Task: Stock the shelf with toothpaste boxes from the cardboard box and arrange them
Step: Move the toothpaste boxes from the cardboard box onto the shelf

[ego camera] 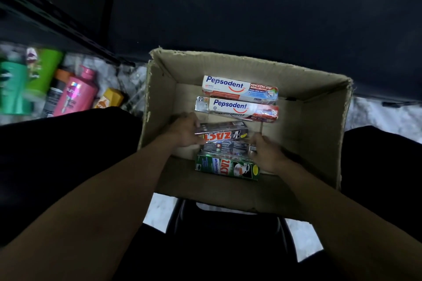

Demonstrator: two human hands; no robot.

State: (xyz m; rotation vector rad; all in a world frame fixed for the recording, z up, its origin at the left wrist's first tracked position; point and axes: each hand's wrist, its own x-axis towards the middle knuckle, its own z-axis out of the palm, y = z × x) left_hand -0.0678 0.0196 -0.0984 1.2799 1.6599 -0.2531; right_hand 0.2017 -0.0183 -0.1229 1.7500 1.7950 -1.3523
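open cardboard box (pixel 319 107) at frame centre, rim ragged, set between two dark-clad knees. inside, toothpaste boxes lying flat in a column from 12 to 6 o'clock:

- white-and-red pepsodent box (pixel 239 88) at 12.
- second pepsodent box (pixel 237 108) just below it, lying over another like it.
- black zact box (pixel 228 134) at centre, print upside down.
- dark glossy box (pixel 228 146) touching it on the 6 o'clock side.
- green zact box (pixel 226 166) last, close to the near wall.

left hand (pixel 183 131) reaching in from 7 o'clock, fingers and thumb wrapped round the left end of the black zact box. right hand (pixel 266 153) in from 5 o'clock, fingers curled onto the right end of the dark glossy box, thumb raised toward 12.

out at 9 o'clock of the cardboard box, a cluster of bottles: green bottle (pixel 13 89), pink bottle (pixel 76 92), small orange bottle (pixel 109 99). black shelf rail (pixel 57 23) slanting across at 10 o'clock.
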